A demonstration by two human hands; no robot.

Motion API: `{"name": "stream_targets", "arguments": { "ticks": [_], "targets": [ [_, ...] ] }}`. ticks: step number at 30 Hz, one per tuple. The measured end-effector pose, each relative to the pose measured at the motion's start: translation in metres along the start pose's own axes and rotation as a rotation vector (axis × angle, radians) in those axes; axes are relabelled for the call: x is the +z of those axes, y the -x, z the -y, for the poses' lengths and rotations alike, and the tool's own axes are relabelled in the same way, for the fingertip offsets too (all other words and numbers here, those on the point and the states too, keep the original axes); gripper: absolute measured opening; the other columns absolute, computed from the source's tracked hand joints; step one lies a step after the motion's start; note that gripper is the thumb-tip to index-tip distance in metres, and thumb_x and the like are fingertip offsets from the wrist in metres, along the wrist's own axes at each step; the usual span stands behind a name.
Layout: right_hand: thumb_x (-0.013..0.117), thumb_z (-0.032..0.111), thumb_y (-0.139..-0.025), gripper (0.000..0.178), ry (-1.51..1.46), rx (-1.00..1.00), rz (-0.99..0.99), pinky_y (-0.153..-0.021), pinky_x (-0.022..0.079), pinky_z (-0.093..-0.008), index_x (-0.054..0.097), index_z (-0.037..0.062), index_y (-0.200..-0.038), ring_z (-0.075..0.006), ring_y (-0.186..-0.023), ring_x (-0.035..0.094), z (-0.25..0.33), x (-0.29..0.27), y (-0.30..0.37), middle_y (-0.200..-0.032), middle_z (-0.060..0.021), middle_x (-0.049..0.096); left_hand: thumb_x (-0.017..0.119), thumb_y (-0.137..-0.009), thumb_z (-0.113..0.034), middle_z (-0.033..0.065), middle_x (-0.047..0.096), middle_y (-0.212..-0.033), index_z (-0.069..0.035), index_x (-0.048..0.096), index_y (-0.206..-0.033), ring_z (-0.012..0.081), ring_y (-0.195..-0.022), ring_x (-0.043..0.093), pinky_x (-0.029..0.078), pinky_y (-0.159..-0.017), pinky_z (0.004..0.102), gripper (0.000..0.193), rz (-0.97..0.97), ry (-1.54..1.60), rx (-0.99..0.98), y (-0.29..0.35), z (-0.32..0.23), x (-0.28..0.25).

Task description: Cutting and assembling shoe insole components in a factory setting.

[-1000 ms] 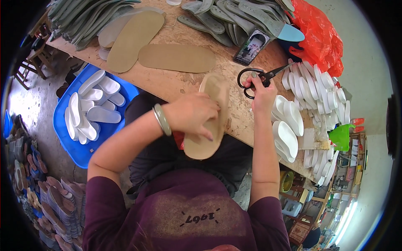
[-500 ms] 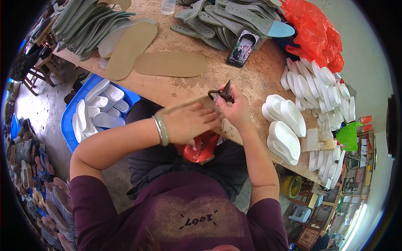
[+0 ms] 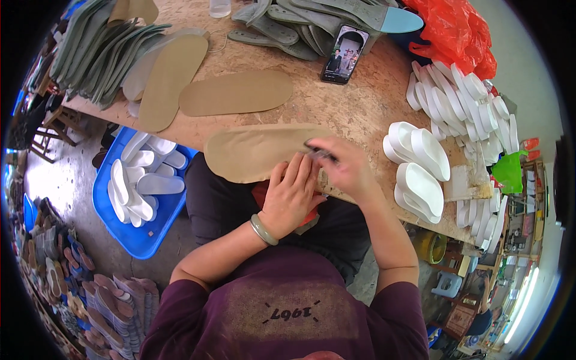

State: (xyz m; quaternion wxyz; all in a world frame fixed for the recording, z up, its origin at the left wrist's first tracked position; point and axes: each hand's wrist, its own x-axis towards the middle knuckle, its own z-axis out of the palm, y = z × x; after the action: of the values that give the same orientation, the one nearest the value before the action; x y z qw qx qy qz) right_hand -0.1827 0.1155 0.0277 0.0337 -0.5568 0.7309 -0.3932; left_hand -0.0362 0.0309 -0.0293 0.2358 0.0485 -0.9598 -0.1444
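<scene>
The left hand (image 3: 292,195) is gripping the tan insole (image 3: 255,153) at the worktop (image 3: 366,108) edge; the right hand (image 3: 345,168) is closing around scissors (image 3: 321,153). Cutting cleanly means holding the insole flat and steady.

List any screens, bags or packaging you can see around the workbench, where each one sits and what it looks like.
Phone: flat on the far side of the bench, black rectangle, screen lit with a picture.
Red plastic bag: far right corner of the bench, crumpled, bright red.
Green plastic bag: right edge beyond the white soles, small, bright green.
Blue tray: on the floor at left, holding white soles.
</scene>
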Motion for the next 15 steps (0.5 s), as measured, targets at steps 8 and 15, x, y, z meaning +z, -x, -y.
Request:
{"name": "stream_targets", "arguments": {
  "ticks": [8,15],
  "targets": [
    [0.069,0.006,-0.068,0.04,0.318,-0.332,0.084,-0.064,0.054,-0.0363,0.063,0.0058,-0.107,-0.0284,-0.077,0.065,-0.014,0.008,-0.002,-0.088,-0.0094,0.063,0.051,-0.085,-0.021,0.0146,0.053,-0.133,-0.006,0.059,-0.125,0.0265,-0.127,0.049,0.036,-0.103,0.0375,0.043,-0.13,-0.169,0.103,0.014,0.017,0.027],
    [0.067,0.002,-0.08,0.031,0.132,0.188,-0.527,-0.066,0.053,-0.0285,0.065,0.0032,-0.111,-0.0206,-0.074,0.066,-0.038,0.029,-0.005,-0.086,-0.0087,0.066,0.049,-0.084,-0.019,0.0109,0.054,-0.129,-0.005,0.055,-0.129,0.0244,-0.122,0.051,0.036,-0.102,0.0357,0.048,-0.151,-0.256,0.087,0.003,0.013,0.02]
  ]
}}
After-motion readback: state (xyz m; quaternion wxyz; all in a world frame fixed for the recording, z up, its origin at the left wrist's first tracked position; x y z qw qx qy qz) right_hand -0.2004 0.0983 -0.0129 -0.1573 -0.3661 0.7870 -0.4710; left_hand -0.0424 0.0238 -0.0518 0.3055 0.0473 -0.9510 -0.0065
